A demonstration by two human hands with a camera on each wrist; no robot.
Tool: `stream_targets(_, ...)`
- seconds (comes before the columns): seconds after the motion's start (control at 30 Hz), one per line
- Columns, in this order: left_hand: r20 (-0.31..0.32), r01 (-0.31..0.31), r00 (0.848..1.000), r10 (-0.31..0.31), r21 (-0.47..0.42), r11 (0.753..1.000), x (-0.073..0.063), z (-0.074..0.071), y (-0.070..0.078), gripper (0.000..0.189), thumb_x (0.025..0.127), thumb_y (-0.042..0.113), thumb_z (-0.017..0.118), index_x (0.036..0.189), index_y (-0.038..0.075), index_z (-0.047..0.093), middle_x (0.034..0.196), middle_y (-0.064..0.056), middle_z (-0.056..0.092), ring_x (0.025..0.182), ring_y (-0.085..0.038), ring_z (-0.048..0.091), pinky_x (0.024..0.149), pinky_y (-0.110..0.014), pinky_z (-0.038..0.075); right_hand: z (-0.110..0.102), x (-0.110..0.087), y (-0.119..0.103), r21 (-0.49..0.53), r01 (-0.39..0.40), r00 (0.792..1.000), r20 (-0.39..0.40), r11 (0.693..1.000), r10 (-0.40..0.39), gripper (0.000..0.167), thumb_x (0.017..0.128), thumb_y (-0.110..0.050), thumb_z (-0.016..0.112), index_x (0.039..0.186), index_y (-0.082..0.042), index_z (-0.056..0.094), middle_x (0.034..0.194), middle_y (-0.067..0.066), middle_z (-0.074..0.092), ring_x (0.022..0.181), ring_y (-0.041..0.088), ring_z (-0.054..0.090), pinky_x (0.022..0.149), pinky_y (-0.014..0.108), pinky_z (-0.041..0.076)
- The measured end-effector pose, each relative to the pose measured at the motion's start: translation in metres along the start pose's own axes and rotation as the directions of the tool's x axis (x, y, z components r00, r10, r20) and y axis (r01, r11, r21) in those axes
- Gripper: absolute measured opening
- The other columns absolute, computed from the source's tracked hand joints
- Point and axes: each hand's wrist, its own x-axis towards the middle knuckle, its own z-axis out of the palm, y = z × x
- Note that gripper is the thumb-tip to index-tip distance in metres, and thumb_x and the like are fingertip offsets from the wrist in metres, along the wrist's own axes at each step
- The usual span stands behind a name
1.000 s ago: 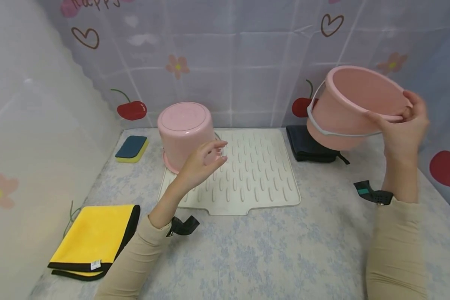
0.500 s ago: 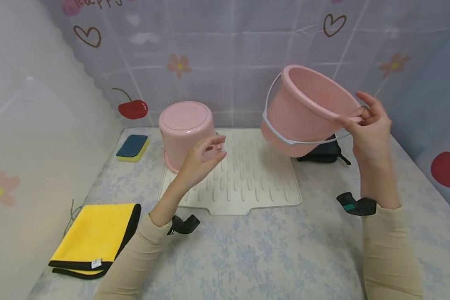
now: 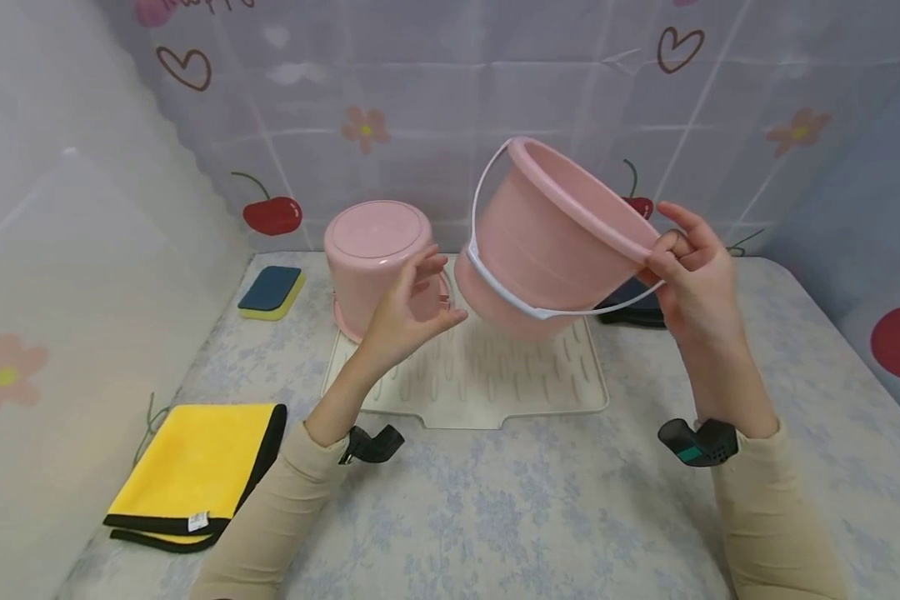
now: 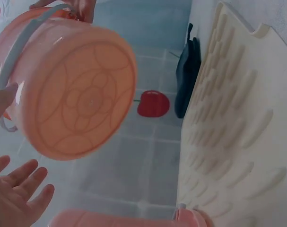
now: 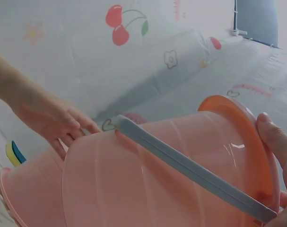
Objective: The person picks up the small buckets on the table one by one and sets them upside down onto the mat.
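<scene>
My right hand (image 3: 693, 279) pinches the rim of a pink bucket (image 3: 540, 242) with a pale grey handle. The bucket is tilted, its mouth toward upper right, and hangs over the white ridged draining mat (image 3: 465, 408). Its flower-patterned base (image 4: 89, 101) shows in the left wrist view. To the left, a second pink bucket (image 3: 375, 250) stands upside down on the mat's left side. My left hand (image 3: 405, 312) is in front of this bucket, thumb and fingers spread apart with nothing between them. In the right wrist view the left hand (image 5: 51, 116) appears just beyond the tilted bucket.
A blue and yellow sponge (image 3: 270, 292) lies at the back left of the table. A folded yellow cloth with black edging (image 3: 202, 462) is at the front left. Behind the tilted bucket lies a black pouch (image 3: 633, 304), partly hidden. A patterned curtain (image 3: 450, 100) backs the table.
My right hand has carried the tilted bucket leftward from above the black pouch to over the mat. The left hand's fingers have spread wider. The upside-down bucket has stayed put.
</scene>
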Motion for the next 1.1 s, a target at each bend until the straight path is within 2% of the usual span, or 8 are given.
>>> stream_targets(0.2, 0.006, -0.053, 0.999, 0.054, -0.089, 0.995, 0.001, 0.001, -0.002, 0.099, 0.075, 0.010, 0.080, 0.151, 0.017, 0.017, 0.148, -0.005, 0.041, 0.138, -0.016, 0.038, 0.116, -0.037, 0.030, 0.001, -0.004, 0.000, 0.080, -0.058, 0.996, 0.071, 0.995, 0.053, 0.042, 0.081, 0.003, 0.070, 0.121, 0.001, 0.056, 0.072, 0.007, 0.061, 0.058, 0.015, 0.060, 0.061, 0.021, 0.052)
stream_targets(0.33, 0.026, -0.079, 0.996, 0.084, -0.169, 0.982, 0.000, 0.000, -0.005, 0.113, 0.073, 0.037, 0.082, 0.153, 0.019, 0.004, 0.153, -0.004, 0.034, 0.141, -0.019, 0.033, 0.117, -0.041, 0.027, 0.003, -0.006, 0.001, 0.074, -0.093, 0.993, 0.085, 0.993, 0.087, 0.044, 0.082, -0.003, 0.072, 0.123, -0.001, 0.055, 0.073, 0.006, 0.061, 0.060, 0.015, 0.059, 0.063, 0.022, 0.053)
stream_targets(0.43, 0.041, -0.084, 0.995, 0.096, -0.233, 0.969, 0.001, 0.000, -0.007, 0.129, 0.062, 0.059, 0.078, 0.153, 0.021, -0.005, 0.156, -0.004, 0.029, 0.143, -0.020, 0.031, 0.118, -0.041, 0.025, 0.007, -0.008, 0.001, 0.091, -0.121, 0.988, 0.106, 0.988, 0.112, 0.045, 0.082, -0.007, 0.073, 0.122, -0.002, 0.056, 0.073, 0.005, 0.060, 0.061, 0.016, 0.057, 0.064, 0.023, 0.053)
stream_targets(0.6, 0.042, -0.118, 0.989, 0.142, -0.357, 0.927, 0.001, 0.001, -0.009, 0.139, 0.053, 0.062, 0.081, 0.153, 0.024, -0.009, 0.159, -0.006, 0.023, 0.145, -0.019, 0.027, 0.116, -0.038, 0.027, 0.011, -0.012, 0.002, 0.099, -0.164, 0.979, 0.138, 0.981, 0.149, 0.050, 0.081, -0.013, 0.075, 0.125, -0.004, 0.054, 0.073, 0.003, 0.056, 0.064, 0.015, 0.050, 0.063, 0.023, 0.047)
stream_targets(0.73, 0.001, -0.140, 0.988, 0.152, -0.390, 0.910, -0.001, 0.003, -0.008, 0.138, 0.052, 0.060, 0.083, 0.153, 0.027, -0.005, 0.158, -0.005, 0.025, 0.144, -0.018, 0.029, 0.113, -0.030, 0.032, 0.012, -0.013, 0.003, -0.037, -0.206, 0.964, 0.163, 0.978, 0.209, 0.059, 0.086, -0.028, 0.070, 0.135, -0.009, 0.043, 0.099, 0.002, 0.059, 0.086, 0.014, 0.050, 0.070, 0.024, 0.043)
stream_targets(0.87, -0.034, -0.122, 0.992, 0.119, -0.415, 0.902, -0.001, 0.003, -0.006, 0.135, 0.051, 0.060, 0.083, 0.153, 0.027, 0.001, 0.157, -0.007, 0.029, 0.141, -0.021, 0.034, 0.110, -0.027, 0.035, 0.010, -0.014, 0.003, -0.176, -0.262, 0.937, 0.189, 0.949, 0.294, 0.072, 0.091, -0.041, 0.060, 0.147, -0.016, 0.023, 0.132, 0.002, 0.043, 0.110, 0.017, 0.041, 0.082, 0.025, 0.042)
stream_targets(1.0, -0.029, -0.080, 0.997, 0.075, -0.446, 0.891, -0.001, 0.004, -0.006, 0.136, 0.049, 0.060, 0.083, 0.154, 0.025, 0.004, 0.156, -0.009, 0.029, 0.140, -0.024, 0.037, 0.108, -0.025, 0.038, 0.009, -0.016, 0.002, -0.237, -0.331, 0.919, 0.140, 0.913, 0.370, 0.083, 0.090, -0.049, 0.058, 0.151, -0.022, 0.008, 0.142, 0.000, 0.032, 0.120, 0.017, 0.036, 0.099, 0.031, 0.035)
stream_targets(1.1, -0.020, -0.048, 0.999, 0.044, -0.473, 0.880, 0.000, 0.004, -0.006, 0.135, 0.049, 0.060, 0.083, 0.154, 0.023, 0.006, 0.156, -0.011, 0.029, 0.139, -0.027, 0.038, 0.106, -0.024, 0.040, 0.010, -0.016, 0.000, -0.318, -0.375, 0.897, 0.111, 0.871, 0.427, 0.086, 0.090, -0.056, 0.053, 0.152, -0.028, 0.000, 0.153, 0.003, 0.020, 0.135, 0.023, 0.028, 0.114, 0.044, 0.022)
